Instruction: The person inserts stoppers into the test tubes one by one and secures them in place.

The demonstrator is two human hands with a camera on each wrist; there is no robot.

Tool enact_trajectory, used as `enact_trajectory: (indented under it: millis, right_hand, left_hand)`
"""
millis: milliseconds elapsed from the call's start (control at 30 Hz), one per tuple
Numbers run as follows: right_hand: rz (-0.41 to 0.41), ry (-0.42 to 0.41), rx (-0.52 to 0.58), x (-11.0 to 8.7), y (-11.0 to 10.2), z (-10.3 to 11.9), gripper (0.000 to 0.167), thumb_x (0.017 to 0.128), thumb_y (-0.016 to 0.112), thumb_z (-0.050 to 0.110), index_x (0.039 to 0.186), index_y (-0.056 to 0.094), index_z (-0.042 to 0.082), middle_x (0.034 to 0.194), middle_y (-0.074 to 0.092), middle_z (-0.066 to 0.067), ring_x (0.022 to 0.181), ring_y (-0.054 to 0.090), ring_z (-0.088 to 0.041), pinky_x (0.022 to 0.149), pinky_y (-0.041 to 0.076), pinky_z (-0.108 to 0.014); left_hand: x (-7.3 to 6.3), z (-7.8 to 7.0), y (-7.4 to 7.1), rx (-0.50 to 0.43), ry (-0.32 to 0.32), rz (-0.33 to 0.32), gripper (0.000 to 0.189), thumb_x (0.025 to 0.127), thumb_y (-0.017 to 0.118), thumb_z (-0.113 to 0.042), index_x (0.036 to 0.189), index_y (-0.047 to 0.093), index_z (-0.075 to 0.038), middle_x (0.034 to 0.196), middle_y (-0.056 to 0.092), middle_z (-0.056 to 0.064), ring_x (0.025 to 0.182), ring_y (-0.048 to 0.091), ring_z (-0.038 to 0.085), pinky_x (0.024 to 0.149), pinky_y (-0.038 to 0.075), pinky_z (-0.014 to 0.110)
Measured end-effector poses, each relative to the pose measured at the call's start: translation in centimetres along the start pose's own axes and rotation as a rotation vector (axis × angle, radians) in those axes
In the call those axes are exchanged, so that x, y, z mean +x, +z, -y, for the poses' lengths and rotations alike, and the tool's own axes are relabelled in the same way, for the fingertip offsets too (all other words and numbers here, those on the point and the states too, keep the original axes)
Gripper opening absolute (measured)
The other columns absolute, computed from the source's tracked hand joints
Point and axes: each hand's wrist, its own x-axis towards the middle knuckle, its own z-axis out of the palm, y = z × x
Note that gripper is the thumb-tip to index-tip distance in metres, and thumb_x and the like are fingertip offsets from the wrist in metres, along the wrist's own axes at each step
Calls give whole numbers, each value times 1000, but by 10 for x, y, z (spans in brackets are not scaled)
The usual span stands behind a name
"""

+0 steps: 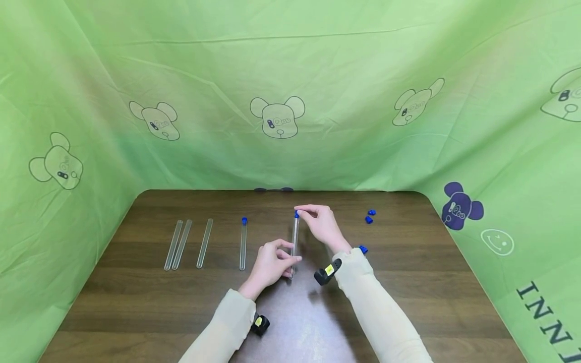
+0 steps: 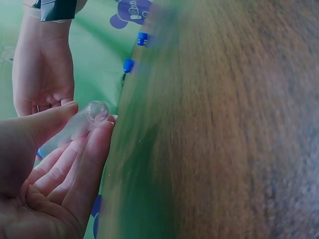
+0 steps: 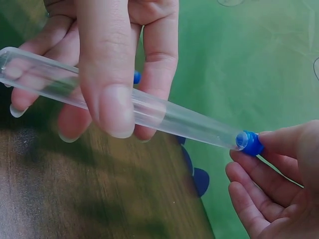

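My left hand [image 1: 271,263] grips a clear test tube [image 3: 184,121] near its rounded lower end, thumb on one side and fingers on the other. The tube is held tilted, its mouth pointing away from me. At that mouth my right hand [image 1: 321,224] pinches a blue cap [image 3: 253,143] between thumb and fingers, and the cap sits against the tube's end. In the left wrist view the tube's round bottom [image 2: 97,112] faces the camera between thumb and fingers.
Left of my hands lies a test tube with a blue cap [image 1: 244,221]. Farther left lie several uncapped tubes [image 1: 205,244]. Loose blue caps [image 1: 369,220] lie on the right of the wooden table [image 1: 136,307], another cap [image 1: 363,249] by my right sleeve. Green cloth surrounds the table.
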Motion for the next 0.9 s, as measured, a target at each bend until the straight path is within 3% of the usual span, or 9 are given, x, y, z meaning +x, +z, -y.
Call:
enact_trajectory:
  millis: [567, 900]
  right_hand:
    - [1, -6, -13, -3, 3, -2, 21, 100, 66, 12, 116, 76, 3, 113, 74, -12, 110, 68, -28, 96, 50, -43]
    - [52, 25, 75, -7, 8, -4, 38, 89, 79, 10, 126, 70, 4, 101, 75, -11, 96, 72, -28, 89, 55, -41]
  left_hand:
    - [1, 3, 1, -11, 12, -4, 31, 87, 82, -9, 112, 66, 1, 73, 73, 10, 51, 68, 18, 51, 58, 34]
    - [1, 1, 2, -10, 1, -19, 31, 88, 81, -9, 113, 65, 1, 74, 73, 12, 50, 67, 17, 51, 58, 34]
